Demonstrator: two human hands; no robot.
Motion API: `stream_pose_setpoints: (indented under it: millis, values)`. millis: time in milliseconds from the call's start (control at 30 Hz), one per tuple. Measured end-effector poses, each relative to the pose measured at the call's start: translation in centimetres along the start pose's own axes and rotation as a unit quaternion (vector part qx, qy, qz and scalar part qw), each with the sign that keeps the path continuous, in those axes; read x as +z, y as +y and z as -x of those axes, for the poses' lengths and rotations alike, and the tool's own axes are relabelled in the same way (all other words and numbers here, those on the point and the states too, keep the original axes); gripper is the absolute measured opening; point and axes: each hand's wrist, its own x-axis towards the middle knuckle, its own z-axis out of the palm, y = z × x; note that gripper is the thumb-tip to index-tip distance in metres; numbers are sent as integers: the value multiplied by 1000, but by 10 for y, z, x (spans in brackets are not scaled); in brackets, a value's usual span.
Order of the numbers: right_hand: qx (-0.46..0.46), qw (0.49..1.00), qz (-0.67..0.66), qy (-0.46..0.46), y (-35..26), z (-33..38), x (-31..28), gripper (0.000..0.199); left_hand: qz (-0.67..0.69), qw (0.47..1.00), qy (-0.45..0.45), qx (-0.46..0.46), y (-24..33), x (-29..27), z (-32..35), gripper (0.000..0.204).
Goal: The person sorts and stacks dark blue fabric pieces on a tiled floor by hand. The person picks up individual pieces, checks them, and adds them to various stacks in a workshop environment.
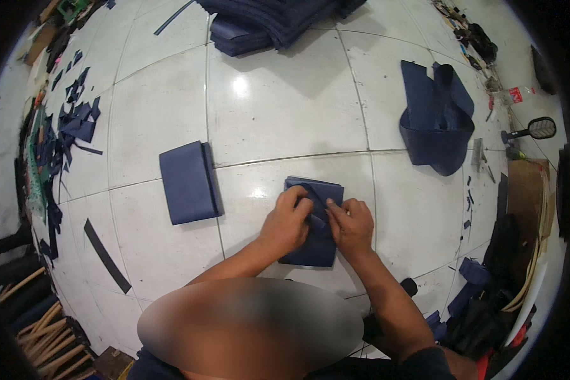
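Note:
A folded stack of navy-blue fabric lies on the white tiled floor in front of me, with both hands over it. My left hand is closed, its fingers curled on a raised fold of the fabric at the stack's left side. On the right side, my right hand pinches the fabric between thumb and fingers, close to the left hand. The fingers partly hide the raised fold. Left of my hands, apart from them, sits another folded navy fabric bundle.
A big pile of navy fabric lies at the far side. A looped fabric length is at the right, near scissors and an electric swatter. Fabric scraps and a dark strip are at the left; cardboard stands far right.

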Motion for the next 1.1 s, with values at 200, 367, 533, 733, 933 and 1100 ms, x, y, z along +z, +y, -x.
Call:
stream_pose_setpoints:
  millis: [200,367,533,733,933,1100]
  values:
    - [-1,975,-220,-14,-20,-7,-15,26,-2,997,-50,-63,14,-14,-6,67]
    - [140,971,-193,-30,-14,-10,-23,30,-23,999,9,-41,-2,3,7,53]
    - [-16,1000,12,2,-1,-3,-8,26,-32,998,45,12,-9,7,9,52]
    - [16,982,-187,-5,-8,3,-13,23,11,999,-2,-40,12,-6,-4,53]
    - [265,861,-423,-98,-12,-2,-17,32,13,998,53,-32,-12,13,10,39]
    - [15,1000,12,3,3,-2,-11,34,19,999,49,8,-16,20,11,49]
